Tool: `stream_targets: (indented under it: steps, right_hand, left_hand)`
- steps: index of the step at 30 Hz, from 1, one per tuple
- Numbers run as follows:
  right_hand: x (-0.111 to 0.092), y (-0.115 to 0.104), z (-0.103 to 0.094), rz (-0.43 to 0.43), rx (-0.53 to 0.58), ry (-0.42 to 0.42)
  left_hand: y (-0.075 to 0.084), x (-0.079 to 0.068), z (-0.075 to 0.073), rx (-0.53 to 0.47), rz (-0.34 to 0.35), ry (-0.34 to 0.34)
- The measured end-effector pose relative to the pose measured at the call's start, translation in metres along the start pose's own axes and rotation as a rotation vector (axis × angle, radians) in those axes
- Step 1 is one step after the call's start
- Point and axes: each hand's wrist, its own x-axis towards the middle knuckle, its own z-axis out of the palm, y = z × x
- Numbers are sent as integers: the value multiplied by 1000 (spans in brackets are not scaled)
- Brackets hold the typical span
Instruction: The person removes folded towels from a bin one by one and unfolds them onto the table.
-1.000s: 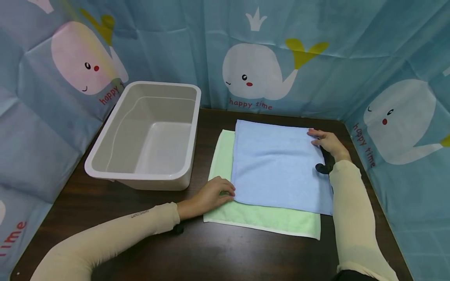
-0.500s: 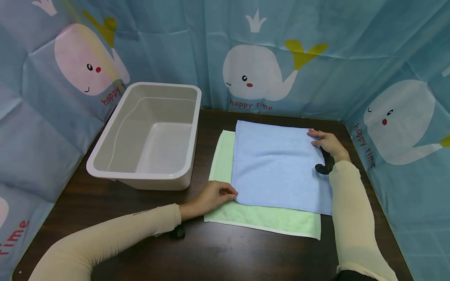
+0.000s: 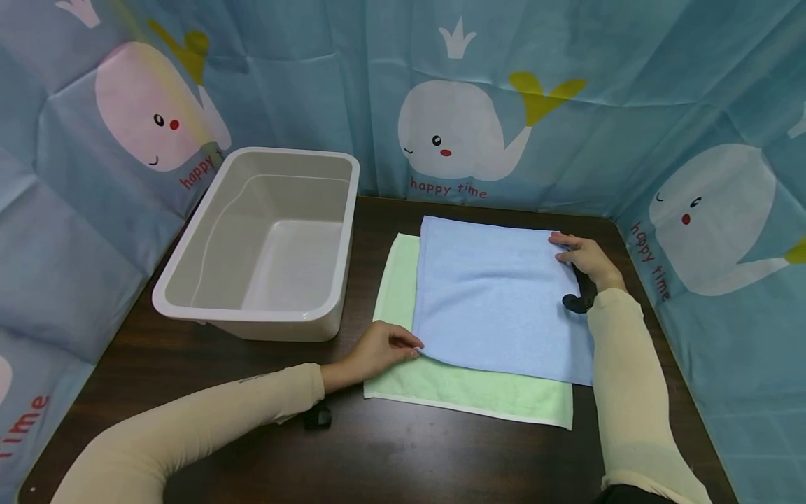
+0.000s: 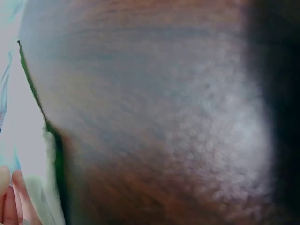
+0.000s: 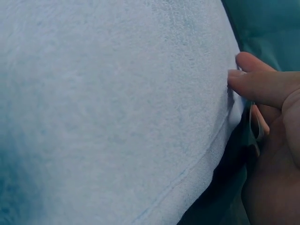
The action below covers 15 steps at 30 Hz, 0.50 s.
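A light blue towel (image 3: 497, 301) lies over a pale green towel (image 3: 466, 388), shifted toward the back right so that green shows along the left and front. My left hand (image 3: 380, 350) pinches the blue towel's front left corner between thumb and fingertips. At the far right corner, my right hand (image 3: 588, 259) holds the blue edge. In the right wrist view its thumb (image 5: 258, 86) lies on the towel (image 5: 117, 103) with a finger behind the hem. Only the left hand's fingertips (image 4: 21, 197) appear at the lower left of the left wrist view.
An empty light grey plastic basin (image 3: 252, 315) stands on the dark wooden table (image 3: 403, 462), left of the towels. Blue curtains with whale prints (image 3: 450, 129) enclose the table's back and sides.
My left hand has moved slightly right onto the blue towel's front left corner, its fingers closing there. My right hand stays at the far right corner.
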Motion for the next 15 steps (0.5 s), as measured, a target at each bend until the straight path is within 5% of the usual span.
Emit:
stream_targets:
  steps: [8,15]
  right_hand:
    - [1,-2,-2,2,-65,-37]
    - [1,-5,-4,-13,-106,-54]
  left_hand:
    - [6,-3,-2,-45,2,16]
    - [17,-10,-8,40,107,44]
